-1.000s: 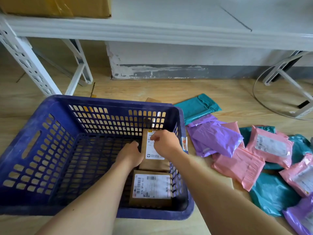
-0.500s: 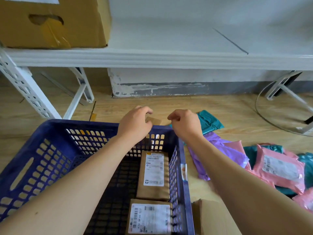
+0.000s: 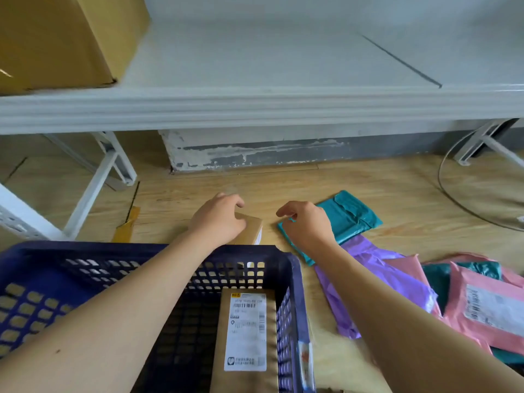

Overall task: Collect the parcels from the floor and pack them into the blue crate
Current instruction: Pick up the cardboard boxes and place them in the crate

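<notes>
While one brown parcel (image 3: pixel 246 336) with a white label lies flat inside the blue crate (image 3: pixel 295 268), against its right wall, most of the job looks undone. Just beyond the crate's far rim, a small brown box (image 3: pixel 252 226) sits on the wooden floor (image 3: pixel 368 180). The person's left hand (image 3: pixel 218 219) lies on top of it, fingers curled over its far edge as if to lift it. Beside it, the right hand (image 3: pixel 307 225) hovers at the near corner of a teal mailer (image 3: pixel 348 217), fingers loosely bent; whether it pinches the bag or holds nothing cannot be told. To the right of the crate, more soft parcels lie overlapping on the floor: a purple mailer (image 3: pixel 377 282), a labelled pink mailer (image 3: pixel 482 313), and darker teal ones beneath. By my reckoning the crate holds only a small share so far, with the box and then the heap left to gather. Behind, a white metal shelf (image 3: pixel 255 106) carries a large cardboard carton (image 3: pixel 62 38).
</notes>
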Motion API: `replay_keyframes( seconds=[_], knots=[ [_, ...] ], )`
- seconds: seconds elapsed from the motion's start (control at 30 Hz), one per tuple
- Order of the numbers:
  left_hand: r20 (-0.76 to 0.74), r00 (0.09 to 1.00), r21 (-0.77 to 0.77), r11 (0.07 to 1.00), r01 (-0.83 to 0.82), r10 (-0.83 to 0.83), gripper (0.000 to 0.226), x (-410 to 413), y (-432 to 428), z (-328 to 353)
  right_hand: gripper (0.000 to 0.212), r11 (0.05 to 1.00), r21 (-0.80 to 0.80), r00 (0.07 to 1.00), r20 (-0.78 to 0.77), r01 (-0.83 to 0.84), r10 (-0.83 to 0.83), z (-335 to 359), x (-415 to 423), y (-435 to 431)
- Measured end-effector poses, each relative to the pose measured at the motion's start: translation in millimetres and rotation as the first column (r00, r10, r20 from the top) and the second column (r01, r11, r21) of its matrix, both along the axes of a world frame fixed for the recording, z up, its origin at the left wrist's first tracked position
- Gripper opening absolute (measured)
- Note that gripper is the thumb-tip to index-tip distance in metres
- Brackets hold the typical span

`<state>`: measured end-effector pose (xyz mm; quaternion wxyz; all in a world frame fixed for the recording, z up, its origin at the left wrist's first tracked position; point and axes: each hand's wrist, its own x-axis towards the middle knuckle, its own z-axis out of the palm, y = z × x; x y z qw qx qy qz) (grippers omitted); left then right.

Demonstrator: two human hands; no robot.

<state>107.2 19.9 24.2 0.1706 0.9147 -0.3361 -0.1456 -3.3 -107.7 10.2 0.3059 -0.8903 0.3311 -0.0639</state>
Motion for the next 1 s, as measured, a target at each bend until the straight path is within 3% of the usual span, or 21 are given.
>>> replay_keyframes(
  seconds=[0.17, 0.27, 0.47, 0.67, 0.83, 1.0],
  knots=[
    [-0.19, 0.981, 0.138, 0.99, -0.011, 0.037, 0.049, 32.5, -32.5, -33.1, 0.039, 0.998, 0.055, 0.996, -0.083, -0.033, 0.038, -33.7, 24.8, -26.2],
    [-0.254, 0.965, 0.25, 0.968, 0.007, 0.059, 0.067, 48.4, -49.7, -60.8, 0.043, 0.993, 0.107, 0.99, -0.126, -0.05, 0.063, -60.5, 38.2, -32.0],
    [-0.353, 0.935, 0.568, 0.798, 0.201, 0.016, 0.102, 64.5, -70.0, -107.1, 0.05, 0.983, 0.161, 0.98, -0.165, -0.085, 0.111, -104.8, 45.0, -38.5],
    [-0.224, 0.969, 0.764, 0.636, 0.109, 0.103, 0.131, 78.8, -97.1, -116.2, 0.05, 0.978, 0.205, 0.986, -0.155, -0.029, 0.062, -127.3, 42.0, -47.2],
    [-0.174, 0.975, 0.765, 0.643, 0.044, 0.14, 0.124, 69.3, -110.7, -130.7, 0.059, 0.956, 0.276, 0.974, -0.169, -0.1, 0.151, -134.5, 37.6, -44.3],
    [-0.094, 0.996, 0.806, 0.586, 0.079, -0.006, 0.114, 58.7, -120.8, -128.8, 0.063, 0.912, 0.374, 0.944, -0.201, -0.171, 0.26, -134.4, 33.6, -38.1]
  ],
)
